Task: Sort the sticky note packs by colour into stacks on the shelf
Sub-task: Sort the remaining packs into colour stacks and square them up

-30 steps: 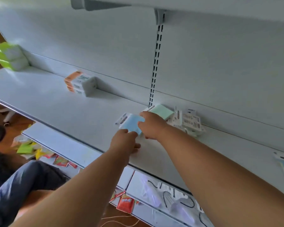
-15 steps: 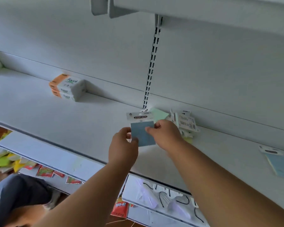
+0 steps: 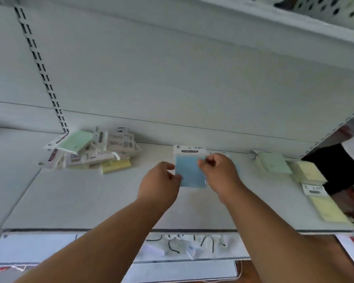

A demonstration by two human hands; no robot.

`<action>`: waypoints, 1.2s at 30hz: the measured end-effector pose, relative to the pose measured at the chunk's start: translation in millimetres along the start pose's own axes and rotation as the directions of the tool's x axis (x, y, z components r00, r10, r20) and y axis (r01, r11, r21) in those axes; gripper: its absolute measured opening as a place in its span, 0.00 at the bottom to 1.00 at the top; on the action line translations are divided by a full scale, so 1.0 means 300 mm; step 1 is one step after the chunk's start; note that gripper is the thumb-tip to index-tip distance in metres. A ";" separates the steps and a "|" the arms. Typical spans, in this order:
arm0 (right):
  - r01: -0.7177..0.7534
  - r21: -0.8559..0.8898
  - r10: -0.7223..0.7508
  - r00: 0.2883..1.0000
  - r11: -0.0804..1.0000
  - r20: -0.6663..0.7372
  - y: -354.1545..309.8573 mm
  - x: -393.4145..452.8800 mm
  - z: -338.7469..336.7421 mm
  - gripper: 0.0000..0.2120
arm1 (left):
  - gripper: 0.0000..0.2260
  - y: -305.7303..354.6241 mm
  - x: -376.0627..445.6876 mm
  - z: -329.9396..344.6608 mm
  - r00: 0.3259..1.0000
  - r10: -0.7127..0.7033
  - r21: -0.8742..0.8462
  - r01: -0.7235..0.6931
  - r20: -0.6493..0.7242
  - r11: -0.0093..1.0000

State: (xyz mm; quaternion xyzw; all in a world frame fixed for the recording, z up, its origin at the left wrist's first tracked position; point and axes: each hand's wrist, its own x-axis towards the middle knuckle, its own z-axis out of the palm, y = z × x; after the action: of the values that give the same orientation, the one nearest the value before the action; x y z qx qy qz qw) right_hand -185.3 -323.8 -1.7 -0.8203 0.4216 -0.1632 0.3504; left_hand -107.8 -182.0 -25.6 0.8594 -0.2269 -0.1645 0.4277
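The blue pack (image 3: 190, 170) is held upright above the middle of the shelf (image 3: 90, 201), its white header card on top. The left hand (image 3: 159, 186) pinches its left edge and the right hand (image 3: 219, 172) pinches its right edge, fingers curled onto it. Left of it, an unsorted heap (image 3: 94, 152) of green, yellow and face-down packs lies at the back. To the right sit a green stack (image 3: 272, 163) and a yellow stack (image 3: 307, 174). The step looks like placing blue; the next move probably calls for laying it flat on its own spot, apart from both stacks.
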 end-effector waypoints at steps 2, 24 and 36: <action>-0.033 -0.090 0.030 0.999 0.995 -0.030 0.097 0.053 -0.088 0.12 | 0.14 0.090 0.003 0.131 1.000 -0.001 0.023 0.001 0.014 1.000; 0.206 -0.345 -0.190 0.978 0.916 0.080 0.324 0.303 -0.213 0.12 | 0.17 0.292 0.075 0.488 0.968 -0.200 0.266 0.236 -0.155 0.935; 0.517 -0.041 -0.477 0.814 0.855 0.331 -0.174 0.022 0.201 0.06 | 0.13 -0.077 -0.034 -0.083 0.877 -0.235 0.138 0.317 -0.419 0.938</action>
State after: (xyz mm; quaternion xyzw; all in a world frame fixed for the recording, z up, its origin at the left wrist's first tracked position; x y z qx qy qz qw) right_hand -117.3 -282.0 -7.0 -0.9379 0.1420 -0.0914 0.3032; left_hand -98.8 -147.9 -28.9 0.9371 -0.0257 -0.0226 0.3473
